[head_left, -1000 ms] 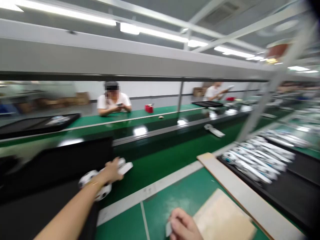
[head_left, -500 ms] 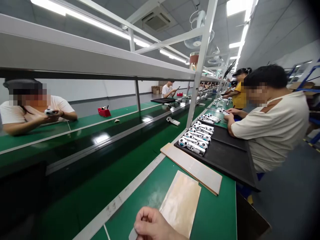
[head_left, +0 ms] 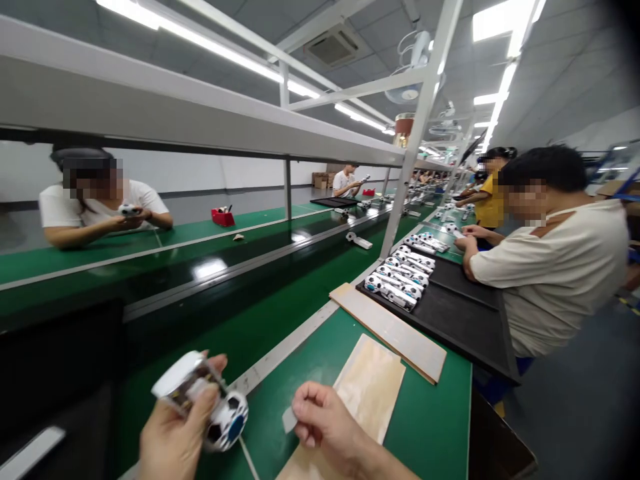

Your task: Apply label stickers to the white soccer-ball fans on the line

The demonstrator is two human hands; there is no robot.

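My left hand grips a white handheld device with a round soccer-ball-patterned end; a blue disc shows on that end. The thumb lies across its open-looking body, where inner parts show. To the right, my right hand pinches a small pale flat piece between thumb and fingertips; its exact kind is unclear. Beneath and beyond the right hand lies a tan glossy paper sheet on the green tabletop. The two hands are apart.
A flat board lies beside a black tray holding rows of soccer-ball devices. At right sits a co-worker; another person works across the dark conveyor. A white upright post stands ahead.
My left hand has come into view at lower left with the soccer-ball device. My right hand has moved slightly right, still pinching the pale piece. The view has shifted a little.
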